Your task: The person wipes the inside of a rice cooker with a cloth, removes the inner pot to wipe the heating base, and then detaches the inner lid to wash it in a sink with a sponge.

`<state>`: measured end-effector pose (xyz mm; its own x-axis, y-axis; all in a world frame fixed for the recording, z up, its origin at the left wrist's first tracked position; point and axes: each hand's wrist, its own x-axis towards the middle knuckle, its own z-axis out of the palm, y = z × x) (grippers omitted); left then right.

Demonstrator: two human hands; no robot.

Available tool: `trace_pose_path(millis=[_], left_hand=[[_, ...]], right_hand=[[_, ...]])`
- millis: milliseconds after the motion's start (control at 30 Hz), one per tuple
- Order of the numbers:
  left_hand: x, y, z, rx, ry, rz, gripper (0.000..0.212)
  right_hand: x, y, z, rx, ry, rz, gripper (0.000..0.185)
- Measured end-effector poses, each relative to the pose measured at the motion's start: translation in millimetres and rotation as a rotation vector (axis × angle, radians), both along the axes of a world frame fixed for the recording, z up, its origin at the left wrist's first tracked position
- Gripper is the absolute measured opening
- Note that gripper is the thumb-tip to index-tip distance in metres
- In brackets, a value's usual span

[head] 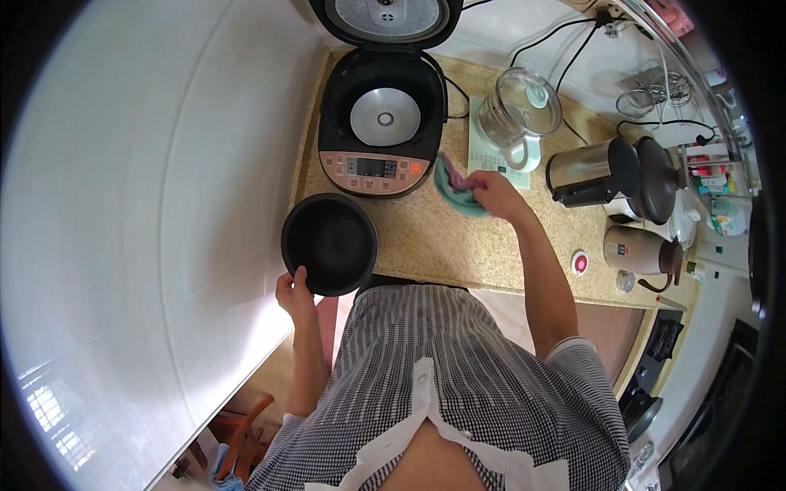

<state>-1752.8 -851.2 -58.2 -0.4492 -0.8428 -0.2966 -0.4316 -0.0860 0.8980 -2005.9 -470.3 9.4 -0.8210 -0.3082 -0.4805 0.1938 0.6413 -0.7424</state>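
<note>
My left hand (296, 297) grips the rim of a dark rice cooker inner pot (330, 244) at its lower left, with the thumb over the edge. The pot's dark inside faces up. Behind it stands a rice cooker (368, 173) with its lid (388, 18) raised, baring a round silver heating plate (385, 116). Over the countertop, right of the cooker's front, my right hand (498, 194) pinches a teal and mauve cloth (459, 191), which hangs down to the left of the fingers.
A glass kettle (519, 110) stands on a white base (482, 144). To its right are a steel kettle (589, 170), a thermos jug (638, 250) and a small red-and-white round item (579, 262) on the stone countertop (442, 245). A tiled wall (215, 153) rises at left; black cords run behind.
</note>
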Motion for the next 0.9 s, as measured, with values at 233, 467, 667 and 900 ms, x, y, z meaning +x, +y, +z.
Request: trace_pose_path(millis=[233, 467, 667, 900], left_hand=[[-7, -29, -32, -0.044, -0.117, -0.046, 0.023], [-11, -47, -43, -0.14, -0.137, -0.117, 0.024], [-26, -41, -29, -0.297, -0.108, -0.139, 0.033], [-44, -20, 46, -0.745, -0.476, -0.419, 0.05]], right_hand=[[34, 14, -49, 0.075, 0.177, -0.113, 0.027], [37, 10, -66, 0.01, -0.099, -0.134, 0.033], [14, -5, -61, 0.27, 0.391, 0.078, 0.035], [-85, -62, 56, 0.074, 0.833, -0.126, 0.026]])
